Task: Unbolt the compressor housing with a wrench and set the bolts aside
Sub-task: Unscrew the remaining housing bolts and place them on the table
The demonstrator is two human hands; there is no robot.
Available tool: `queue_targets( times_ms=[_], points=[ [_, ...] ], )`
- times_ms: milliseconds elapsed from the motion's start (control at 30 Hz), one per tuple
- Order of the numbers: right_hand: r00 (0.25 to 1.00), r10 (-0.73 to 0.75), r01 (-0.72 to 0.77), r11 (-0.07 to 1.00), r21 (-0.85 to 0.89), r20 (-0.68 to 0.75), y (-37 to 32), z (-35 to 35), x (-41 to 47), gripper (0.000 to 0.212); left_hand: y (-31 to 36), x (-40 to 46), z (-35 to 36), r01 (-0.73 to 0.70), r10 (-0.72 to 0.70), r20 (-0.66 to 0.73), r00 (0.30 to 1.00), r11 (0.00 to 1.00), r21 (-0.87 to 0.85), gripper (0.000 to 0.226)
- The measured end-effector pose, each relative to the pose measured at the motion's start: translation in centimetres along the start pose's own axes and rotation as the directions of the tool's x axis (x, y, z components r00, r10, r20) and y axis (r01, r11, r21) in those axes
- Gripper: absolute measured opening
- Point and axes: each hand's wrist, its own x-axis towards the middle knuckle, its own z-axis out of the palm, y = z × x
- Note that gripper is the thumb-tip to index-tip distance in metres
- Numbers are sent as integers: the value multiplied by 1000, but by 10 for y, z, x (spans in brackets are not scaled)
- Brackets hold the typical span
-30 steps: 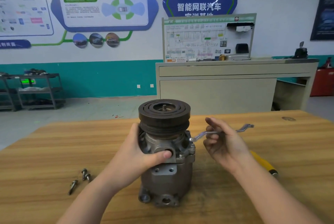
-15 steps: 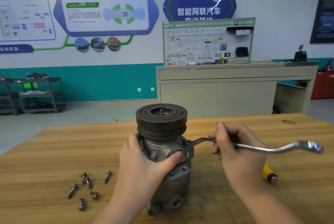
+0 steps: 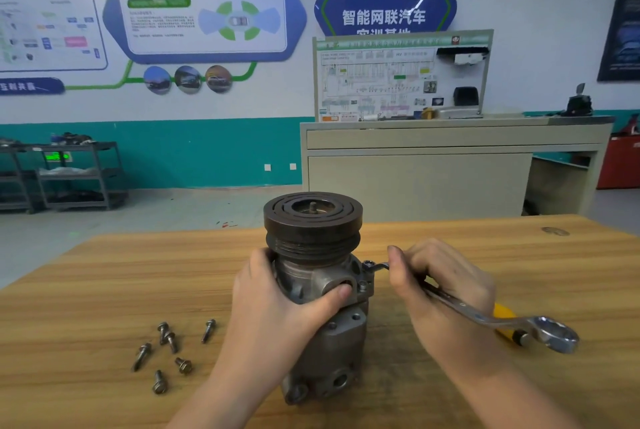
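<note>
The heavy, rigid compressor [image 3: 322, 293] likely needs the left hand [image 3: 277, 311] wrapped round its body while right-hand fingers [image 3: 398, 269] grip the wrench [image 3: 485, 319].

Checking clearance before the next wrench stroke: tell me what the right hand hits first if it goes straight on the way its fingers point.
The right hand, gripping the wrench, points left at the compressor. Its bolt flange looks like the first contact, though depth is hard to judge.
</note>
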Motion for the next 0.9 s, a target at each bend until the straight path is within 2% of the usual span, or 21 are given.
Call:
queue_targets(
  times_ms=[100,367,433,467,500,533,600,633,700,833,900],
  points=[
    [999,31,-30,1000,-5,26,0,-2,2,47,-1,0,0,-4,4,0,1000,1000,-7,70],
    [998,61,-63,996,-64,-34,-27,25,1,35,-1,1,-1,-22,21,28,999,1000,21,70],
    [982,183,-177,980,90,-57,-21,22,0,35,-2,1,-2,-28,27,37,999,999,25,69],
    [945,321,-298,924,239,-67,-16,19,0,36,-1,1,-2,-28,27,36,999,999,25,69],
    [870,491,-426,803,416,-56,-10,15,2,39,-1,1,-2,-23,22,34,999,999,23,69],
    [765,644,-518,621,589,-7,-2,11,5,43,-1,1,-2,-17,16,32,999,1000,20,69],
    [572,803,-599,267,755,170,17,7,10,50,-1,1,-1,-10,10,32,999,1000,22,70],
    [496,829,-624,134,770,257,26,6,13,50,-1,2,-1,-11,10,32,999,1000,24,70],
    [366,837,-692,-47,720,407,41,6,18,44,-2,2,-1,-14,13,29,999,1000,23,71],
    [158,798,-734,-299,609,581,57,11,10,25,-1,2,-2,-20,20,29,999,1000,23,71],
    [116,782,-688,-382,618,613,60,13,5,28,-1,2,-2,-22,21,39,999,999,31,71]
  ],
)
